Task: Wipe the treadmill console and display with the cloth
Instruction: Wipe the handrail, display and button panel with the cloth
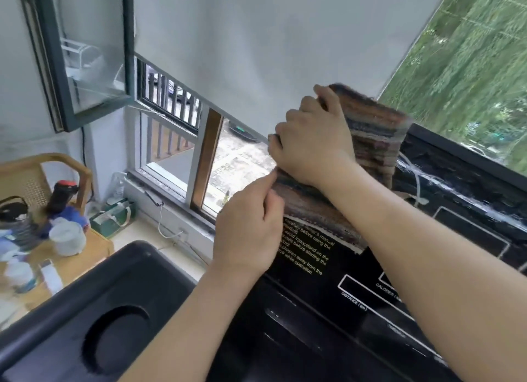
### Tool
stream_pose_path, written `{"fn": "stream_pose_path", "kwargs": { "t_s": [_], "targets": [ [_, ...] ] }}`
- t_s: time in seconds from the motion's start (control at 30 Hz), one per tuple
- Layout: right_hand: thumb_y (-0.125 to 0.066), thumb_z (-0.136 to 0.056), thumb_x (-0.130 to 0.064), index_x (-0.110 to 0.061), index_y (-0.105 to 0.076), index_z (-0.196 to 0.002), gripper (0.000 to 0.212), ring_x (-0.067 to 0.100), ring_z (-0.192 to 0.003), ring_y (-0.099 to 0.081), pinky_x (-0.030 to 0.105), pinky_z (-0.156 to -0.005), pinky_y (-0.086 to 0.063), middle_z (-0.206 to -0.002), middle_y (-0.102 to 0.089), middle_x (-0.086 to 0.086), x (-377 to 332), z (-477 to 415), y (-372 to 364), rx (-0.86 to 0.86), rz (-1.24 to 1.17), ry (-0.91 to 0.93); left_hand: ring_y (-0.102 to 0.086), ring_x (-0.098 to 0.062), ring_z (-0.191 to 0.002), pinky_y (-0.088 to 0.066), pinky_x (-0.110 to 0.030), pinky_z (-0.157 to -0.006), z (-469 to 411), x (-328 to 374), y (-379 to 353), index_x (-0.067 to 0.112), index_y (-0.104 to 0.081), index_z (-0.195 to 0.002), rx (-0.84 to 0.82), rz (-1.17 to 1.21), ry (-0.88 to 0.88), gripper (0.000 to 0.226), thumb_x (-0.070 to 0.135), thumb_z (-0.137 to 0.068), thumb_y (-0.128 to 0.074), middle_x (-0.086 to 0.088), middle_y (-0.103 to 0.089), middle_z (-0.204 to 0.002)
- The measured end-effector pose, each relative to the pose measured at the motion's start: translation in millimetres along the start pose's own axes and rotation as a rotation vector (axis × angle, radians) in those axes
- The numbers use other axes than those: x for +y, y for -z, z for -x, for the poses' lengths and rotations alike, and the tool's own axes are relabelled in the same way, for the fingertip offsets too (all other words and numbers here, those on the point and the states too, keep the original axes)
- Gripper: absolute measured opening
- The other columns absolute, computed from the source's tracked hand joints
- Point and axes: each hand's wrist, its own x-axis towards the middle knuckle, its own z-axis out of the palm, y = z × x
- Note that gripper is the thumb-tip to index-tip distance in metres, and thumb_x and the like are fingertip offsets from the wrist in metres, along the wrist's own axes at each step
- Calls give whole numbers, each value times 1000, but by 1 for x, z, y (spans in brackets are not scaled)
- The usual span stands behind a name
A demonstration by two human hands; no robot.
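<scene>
At nine o'clock a wooden tabletop [95,249] is seen, on which a round white jar [67,237] and a dark bottle with a red cap [61,194] stand, well apart from the work. At seven o'clock the matte dark plastic side tray [137,270] of the treadmill is found, with an oval cup recess [114,339] moulded into it. Near the centre, the left hand [251,224] is curled and the lower left edge of the striped brown and dark woven cloth [376,142] is pinched by it, seemingly so that the fabric is stretched flat. Just right of it, at one o'clock from centre, the right hand [313,142] is closed round the cloth's upper edge, and the nap looks thick, soft and absorbent. The cloth is thus held spread over the upper left part of the glossy black treadmill console [356,304], just above its yellow printed warning text [309,253]; wiping is judged to be about to begin or barely under way. At three o'clock the white-outlined display windows [470,233] lie uncovered, smooth and reflective.
</scene>
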Motion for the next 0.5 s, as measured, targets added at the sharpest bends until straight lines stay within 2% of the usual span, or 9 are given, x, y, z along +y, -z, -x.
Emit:
{"fn": "stream_pose_path", "kwargs": {
  "t_s": [0.03, 0.07, 0.13, 0.2, 0.27, 0.33, 0.43, 0.5],
  "targets": [
    [-37, -94, -36, -18, -72, -74, 45, 29, -95, -56, 48, -112, -23, -76, -67, 2, -13, 9, -3, -1, -16, 34, -47, -3, -66, -38, -13, -65, 3, -6, 5, 31, -67, -113, 15, -2, 80, 33, 24, -97, -38, 18, -57, -80],
    [-42, -93, -36, -18, -72, -73, 41, 28, -92, -57, 48, -112, -25, -76, -67, 2, -29, 20, -7, 6, -37, 68, -47, -4, -65, -37, -15, -62, 6, -14, 9, 30, -69, -102, 18, -34, 146, 30, 23, -95, -40, 16, -56, -75],
    [-51, -92, -31, -18, -72, -76, 30, 29, -90, -58, 47, -109, -26, -79, -68, 4, -65, 50, -17, -15, -100, 143, -45, -13, -62, -32, -31, -56, 16, -35, 17, 19, -63, -76, -15, -153, 251, 27, 22, -92, -42, 8, -53, -65],
    [-56, -88, -24, -16, -69, -83, 16, 31, -93, -56, 47, -111, -22, -83, -67, 6, -101, 80, -29, -82, -186, 247, -42, -16, -58, -26, -35, -52, 35, -58, 26, 13, -55, -65, -67, -221, 316, 28, 21, -90, -45, 1, -49, -61],
    [-59, -83, -21, -14, -67, -91, 13, 31, -101, -55, 47, -114, -18, -91, -65, 8, -122, 104, -38, -142, -230, 319, -43, -16, -59, -29, -35, -55, 57, -73, 31, 13, -51, -59, -126, -249, 327, 29, 19, -87, -49, -1, -49, -65],
    [-60, -84, -28, -16, -65, -109, 28, 28, -121, -51, 43, -116, -12, -115, -65, 7, -126, 119, -42, -171, -198, 355, -47, -21, -67, -33, -34, -61, 75, -76, 31, 15, -58, -61, -160, -263, 334, 26, 20, -85, -53, 1, -49, -75],
    [-45, -96, -37, -21, -50, -139, 47, 22, -142, -30, 38, -117, -8, -151, -41, 5, -92, 124, -37, -144, -203, 421, -50, -19, -76, -30, -29, -64, 77, -64, 21, 19, -63, -70, -128, -219, 186, 22, 27, -83, -48, 6, -48, -81],
    [-39, -98, -46, -25, -41, -146, 53, 22, -145, -24, 39, -116, -11, -156, -32, 3, -43, 110, -24, -89, -201, 360, -53, -21, -90, -36, -30, -71, 63, -43, 12, 18, -62, -99, -130, -190, 36, 20, 26, -86, -49, 1, -54, -97]
  ]
}}
